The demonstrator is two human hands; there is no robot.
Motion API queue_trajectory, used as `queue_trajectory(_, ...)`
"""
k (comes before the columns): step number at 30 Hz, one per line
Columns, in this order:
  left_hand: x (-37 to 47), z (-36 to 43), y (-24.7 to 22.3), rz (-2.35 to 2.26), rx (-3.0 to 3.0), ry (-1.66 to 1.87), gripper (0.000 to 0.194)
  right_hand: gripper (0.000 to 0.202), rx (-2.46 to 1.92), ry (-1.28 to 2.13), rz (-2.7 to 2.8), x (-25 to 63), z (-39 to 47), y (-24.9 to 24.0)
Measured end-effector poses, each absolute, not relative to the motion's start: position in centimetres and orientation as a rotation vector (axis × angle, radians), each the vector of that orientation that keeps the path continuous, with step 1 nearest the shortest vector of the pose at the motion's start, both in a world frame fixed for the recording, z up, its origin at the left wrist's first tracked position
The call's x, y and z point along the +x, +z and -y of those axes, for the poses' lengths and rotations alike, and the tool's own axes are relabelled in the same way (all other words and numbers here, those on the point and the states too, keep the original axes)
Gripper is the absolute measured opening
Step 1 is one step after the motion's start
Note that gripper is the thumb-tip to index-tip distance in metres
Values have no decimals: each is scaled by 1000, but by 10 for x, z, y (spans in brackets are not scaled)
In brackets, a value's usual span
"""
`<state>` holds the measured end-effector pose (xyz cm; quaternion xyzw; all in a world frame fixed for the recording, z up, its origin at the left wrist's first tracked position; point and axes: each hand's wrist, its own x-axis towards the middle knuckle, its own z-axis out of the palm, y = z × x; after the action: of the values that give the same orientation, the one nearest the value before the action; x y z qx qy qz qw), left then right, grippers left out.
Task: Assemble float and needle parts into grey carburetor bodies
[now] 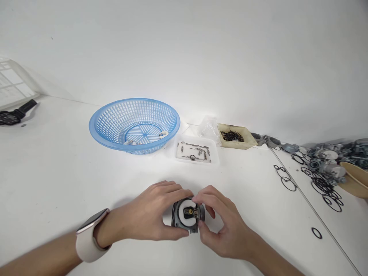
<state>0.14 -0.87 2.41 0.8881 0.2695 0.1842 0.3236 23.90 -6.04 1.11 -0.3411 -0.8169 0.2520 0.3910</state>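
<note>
A grey metal carburetor [177, 219] lies between both hands near the front of the table, its open bowl side facing up. A white C-shaped float [183, 219] sits inside, with brass parts showing at its middle. My left hand [156, 211] wraps the carburetor from the left, fingers along the far side and thumb along the near side. My right hand [222, 226] grips from the right; its index fingertip is by the float's far end and its thumb by the near right edge. Whether those fingertips press on the float or the body, I cannot tell.
Behind the hands stand a blue basket [99, 137] with a few white floats, a white tray [215, 158] of small metal parts, and a cream box [247, 145] of black rings. Rubber rings [316, 233] and several carburetors [330, 170] lie rightward. A black watch [10, 118] lies far left.
</note>
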Motion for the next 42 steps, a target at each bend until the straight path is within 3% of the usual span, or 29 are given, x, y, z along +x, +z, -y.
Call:
queue_trajectory(26, 0, 7, 23, -685, 2321, 471, 51, 55, -901, 671, 2067, 240, 62, 9)
queue_trajectory(34, 0, 7, 26, -670, 2341, 474, 43, 59, -921, 725, 2053, 241, 61, 6)
queue_trajectory(42, 0, 7, 24, -670, 2348, 500, 50, 66, -895, 709, 2123, 243, 66, 7)
